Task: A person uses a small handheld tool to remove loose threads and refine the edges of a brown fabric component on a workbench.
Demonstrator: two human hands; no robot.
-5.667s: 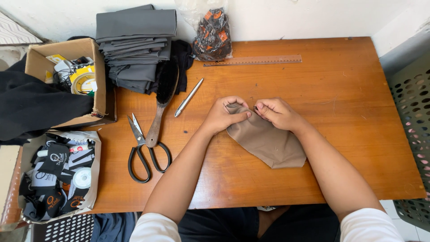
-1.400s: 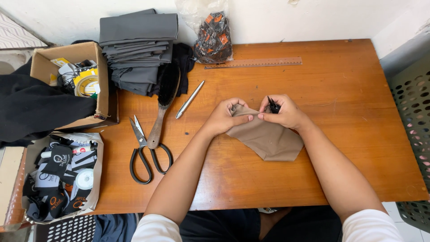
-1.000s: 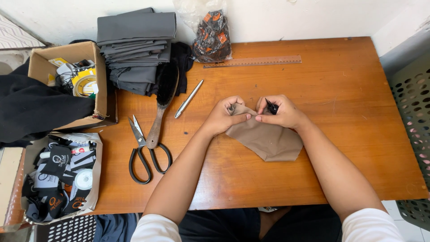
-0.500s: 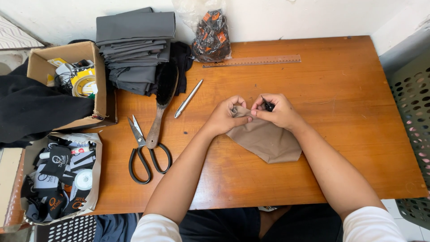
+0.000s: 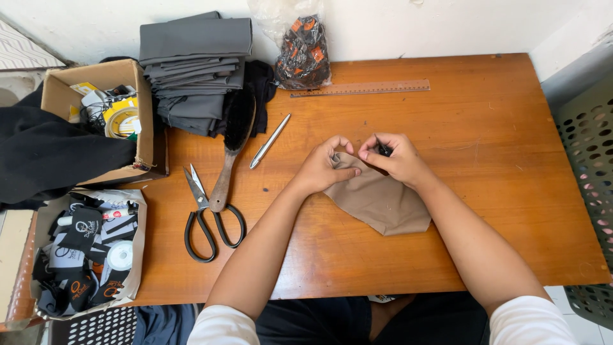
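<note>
1. Pinching the top edge of the tan cloth [image 5: 383, 201] with the left hand [image 5: 325, 169], thumb and fingertips closed on a small fold.
2. Meeting it from the other side: right hand [image 5: 399, 160], fingers curled shut around a small black thing [image 5: 384, 151] (too small to tell what), pressed at the same edge.
3. Compared with half a second ago: hands drawn a shade closer, black thing now nearer the fold; cloth itself unmoved, lying flat mid-table, a little toward the near edge.
4. Judged from that: fine work at the cloth's top edge under way, not finished.
5. Lying untouched to the left: scissors [image 5: 207, 214], brush [image 5: 231, 150], pen [image 5: 270, 140].
6. Along the far edge: ruler [image 5: 361, 88], grey fabric stack [image 5: 195, 70] at the far left corner, plastic bag [image 5: 300, 41].
7. Off the left edge: open box [image 5: 143, 121].
</note>
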